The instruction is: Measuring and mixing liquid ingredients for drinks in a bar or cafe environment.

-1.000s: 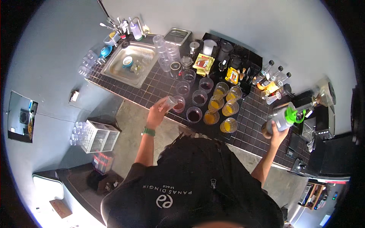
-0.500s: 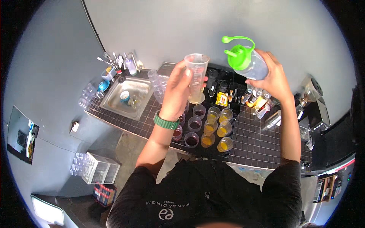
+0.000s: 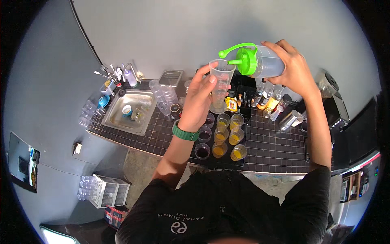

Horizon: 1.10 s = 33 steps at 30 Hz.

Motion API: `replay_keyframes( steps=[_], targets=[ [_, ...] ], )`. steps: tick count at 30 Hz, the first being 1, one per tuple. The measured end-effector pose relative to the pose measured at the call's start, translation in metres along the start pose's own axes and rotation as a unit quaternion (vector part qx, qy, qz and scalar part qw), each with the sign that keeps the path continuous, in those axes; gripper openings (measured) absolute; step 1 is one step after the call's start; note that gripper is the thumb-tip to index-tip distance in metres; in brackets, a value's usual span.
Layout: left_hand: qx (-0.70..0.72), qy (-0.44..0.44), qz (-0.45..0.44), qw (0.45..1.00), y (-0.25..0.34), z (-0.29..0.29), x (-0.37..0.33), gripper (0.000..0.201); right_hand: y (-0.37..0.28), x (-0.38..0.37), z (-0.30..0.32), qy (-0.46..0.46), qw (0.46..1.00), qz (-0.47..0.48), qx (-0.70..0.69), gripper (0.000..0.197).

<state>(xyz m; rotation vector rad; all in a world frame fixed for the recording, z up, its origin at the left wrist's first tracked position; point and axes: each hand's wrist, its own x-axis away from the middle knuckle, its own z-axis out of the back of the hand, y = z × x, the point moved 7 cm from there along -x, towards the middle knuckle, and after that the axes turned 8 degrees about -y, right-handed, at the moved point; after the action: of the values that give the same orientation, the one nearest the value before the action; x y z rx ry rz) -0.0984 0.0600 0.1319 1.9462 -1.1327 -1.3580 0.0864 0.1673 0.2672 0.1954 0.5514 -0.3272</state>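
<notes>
At the left end of the surface (image 3: 280,150) sits the sink (image 3: 148,106), with stacks of clear cups (image 3: 163,97) just beside it. Next comes the left hand (image 3: 198,95), thumb in front and fingers behind, pinching the measure (image 3: 222,79), which it holds up and roughly upright, mouth uppermost. Lower in view stand some dark drinks (image 3: 202,151), partly behind the forearm, then six yellow drinks (image 3: 238,152) in two files. Further right, the right hand (image 3: 297,71) is wrapped round the back end of the bottle (image 3: 270,67), which is tipped nearly flat, its green spout (image 3: 233,62) at the measure's mouth. Whether anything is running out, I can't tell.

My worry on the left is that slack pinch: nothing seems to bear the measure from below, so a turn of the wrist could tip or drop it among the drinks. Where the two meet, a nudge from the spout could shove the rim aside, and the cap strap (image 3: 243,46) might catch on it. On the right, too hard a squeeze could send liquid past the mark or over the edge.

As for writing, the shirt (image 3: 252,203) bears pale lettering and a round emblem, upside down in this view. The measure carries a printed scale. The yellow packet (image 3: 231,104) and glass bottles (image 3: 274,97) have print too small to make out.
</notes>
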Motion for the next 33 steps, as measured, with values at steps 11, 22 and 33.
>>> replay_keyframes(
  steps=[11, 22, 33],
  targets=[
    [-0.012, -0.011, -0.008, 1.000, -0.005, -0.010, 0.000, 0.045, 0.000, 0.005, 0.014, 0.012, 0.996, 0.015, 0.089, 0.085],
    [-0.013, 0.009, -0.019, 1.000, -0.001, -0.012, 0.000, 0.043, -0.005, 0.001, 0.020, 0.030, 0.991, 0.035, 0.127, 0.089],
    [0.032, 0.003, -0.022, 0.999, 0.000, -0.008, -0.001, 0.042, -0.010, -0.005, 0.020, 0.054, 0.982, 0.073, 0.163, 0.085]
  ],
)
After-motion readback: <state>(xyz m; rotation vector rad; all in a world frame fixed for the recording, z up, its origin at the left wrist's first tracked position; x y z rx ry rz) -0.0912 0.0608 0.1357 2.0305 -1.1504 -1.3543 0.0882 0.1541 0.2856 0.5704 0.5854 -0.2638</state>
